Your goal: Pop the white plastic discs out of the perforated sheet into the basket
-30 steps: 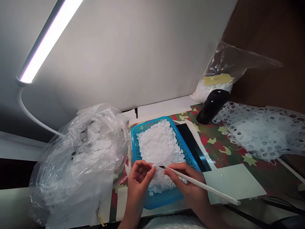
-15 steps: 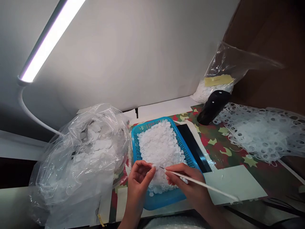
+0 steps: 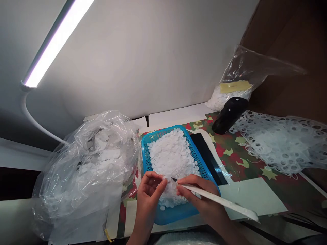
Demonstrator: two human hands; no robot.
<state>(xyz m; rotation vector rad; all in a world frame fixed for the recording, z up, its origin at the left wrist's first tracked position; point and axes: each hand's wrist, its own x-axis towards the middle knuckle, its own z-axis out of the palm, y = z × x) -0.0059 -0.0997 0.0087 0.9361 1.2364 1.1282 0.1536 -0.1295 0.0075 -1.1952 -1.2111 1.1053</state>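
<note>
My left hand (image 3: 150,190) pinches a small white disc (image 3: 165,178) between thumb and forefinger, over the near part of a blue plastic basket (image 3: 176,217). In my right hand (image 3: 198,190) is a craft knife (image 3: 222,200) with a long whitish handle, held like a pen. Its dark pointed blade is directed left, close to the disc; whether they touch I cannot tell. A heap of white discs (image 3: 168,153) fills much of the basket below both hands.
Left of the basket lies a large clear plastic bag (image 3: 102,177) with white scraps. At right are a black cylindrical object (image 3: 228,117), a pile of perforated translucent sheets (image 3: 286,143) and a pale green board (image 3: 252,197). A lit lamp (image 3: 56,44) hangs upper left.
The craft knife has turned in my right hand, so its handle and blade look broader. My left hand keeps its pinch in nearly the same place.
</note>
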